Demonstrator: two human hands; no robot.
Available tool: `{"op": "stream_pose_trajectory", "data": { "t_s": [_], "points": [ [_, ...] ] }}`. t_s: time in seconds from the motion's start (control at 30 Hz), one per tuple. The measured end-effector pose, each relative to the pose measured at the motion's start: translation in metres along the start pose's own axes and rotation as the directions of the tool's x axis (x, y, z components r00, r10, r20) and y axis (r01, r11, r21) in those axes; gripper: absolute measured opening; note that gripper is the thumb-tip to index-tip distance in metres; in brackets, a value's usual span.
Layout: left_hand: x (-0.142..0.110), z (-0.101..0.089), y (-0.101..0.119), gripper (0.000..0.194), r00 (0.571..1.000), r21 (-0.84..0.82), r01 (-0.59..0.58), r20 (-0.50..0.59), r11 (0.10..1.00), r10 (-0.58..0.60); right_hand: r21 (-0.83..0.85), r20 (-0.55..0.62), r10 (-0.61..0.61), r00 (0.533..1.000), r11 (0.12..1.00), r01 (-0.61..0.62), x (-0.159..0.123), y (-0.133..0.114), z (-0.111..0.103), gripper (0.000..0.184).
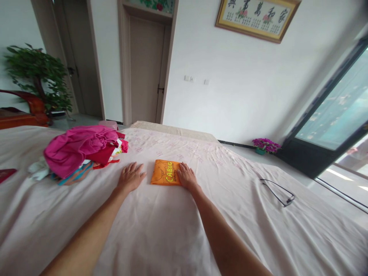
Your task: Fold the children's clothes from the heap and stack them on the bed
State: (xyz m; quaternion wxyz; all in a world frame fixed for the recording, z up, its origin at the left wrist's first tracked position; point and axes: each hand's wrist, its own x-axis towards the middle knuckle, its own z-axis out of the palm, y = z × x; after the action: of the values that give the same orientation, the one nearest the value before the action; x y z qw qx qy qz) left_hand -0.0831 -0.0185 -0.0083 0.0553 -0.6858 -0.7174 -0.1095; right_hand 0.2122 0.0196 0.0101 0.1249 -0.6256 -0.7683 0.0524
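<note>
A folded orange cloth garment (163, 173) with yellow lettering and a dark line drawing lies flat on the pale, pink-patterned cloth (161, 222) that covers the table or bed. My right hand (187, 176) rests on its right edge, fingers stretched out and pointing away from me. To the left of the garment, apart from it, my left hand (131, 177) lies palm down on the cloth with its fingers spread. Nothing is gripped in either hand.
A heap of clothes (80, 149), magenta on top, sits at the left. Dark-framed glasses (280, 193) lie at the right. A dark red flat item (6, 174) is at the left edge. Beyond stand a potted plant (37, 76), a wooden chair (31, 109) and purple flowers (266, 145).
</note>
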Motion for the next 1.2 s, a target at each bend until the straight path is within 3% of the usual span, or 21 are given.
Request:
{"op": "stream_pose_trajectory", "data": {
  "t_s": [0.23, 0.43, 0.63, 0.87, 0.97, 1.2],
  "points": [
    [-0.001, 0.001, 0.001, 0.058, 1.0, -0.017, 0.005, -0.031, 1.0, -0.006, -0.021, -0.035, -0.009, 0.999, 1.0, 0.008, -0.001, 0.002, 0.004, 0.051],
    [0.001, 0.004, 0.0, 0.058, 0.999, -0.032, 0.02, -0.033, 0.999, -0.021, -0.012, -0.055, -0.005, 0.998, 1.0, 0.005, -0.009, -0.003, -0.006, 0.049],
    [-0.002, 0.001, 0.002, 0.055, 0.998, -0.029, 0.035, -0.043, 0.999, -0.036, 0.024, -0.114, 0.076, 0.991, 0.997, -0.073, -0.012, -0.008, -0.013, 0.046],
    [0.002, 0.008, -0.002, 0.054, 0.999, -0.03, 0.038, -0.036, 0.999, -0.039, -0.021, -0.226, 0.248, 0.942, 0.965, -0.26, -0.012, -0.006, -0.014, 0.044],
    [0.003, 0.01, -0.004, 0.053, 0.998, -0.048, 0.027, -0.052, 0.998, -0.03, -0.036, -0.194, 0.264, 0.945, 0.961, -0.275, -0.013, -0.007, -0.018, 0.044],
    [0.006, 0.014, -0.01, 0.05, 0.995, -0.052, -0.019, -0.104, 0.998, 0.013, 0.025, 0.039, 0.385, 0.922, 0.922, -0.386, 0.004, -0.005, -0.036, 0.052]
  ]
}}
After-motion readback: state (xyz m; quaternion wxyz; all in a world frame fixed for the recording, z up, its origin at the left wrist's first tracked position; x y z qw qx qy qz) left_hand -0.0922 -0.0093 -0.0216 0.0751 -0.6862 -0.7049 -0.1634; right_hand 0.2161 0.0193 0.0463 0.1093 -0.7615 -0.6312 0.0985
